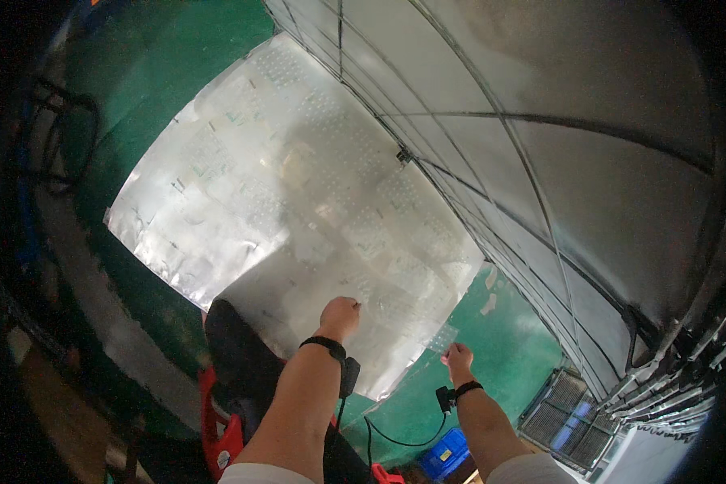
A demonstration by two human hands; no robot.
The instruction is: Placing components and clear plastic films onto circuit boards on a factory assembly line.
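A large silvery-white sheet point(226, 185) with rows of small pale dots and green marks lies spread over the green floor. Above its near part is my left hand point(340, 317), fingers curled together; what they hold, if anything, is too small to tell. My right hand point(458, 359) pinches a small clear sheet with dots point(443, 338) just beyond the big sheet's near right edge. Each wrist wears a black strap with a small black box, and a cable is visible by them.
A tall pale wall with dark ribs point(492, 153) runs along the sheet's right side. A blue box point(446, 455) and a dark grille point(563, 417) stand at the lower right. Red plastic point(218, 431) shows beside my dark-clothed leg point(238, 355). Dark tubing point(64, 133) lies at far left.
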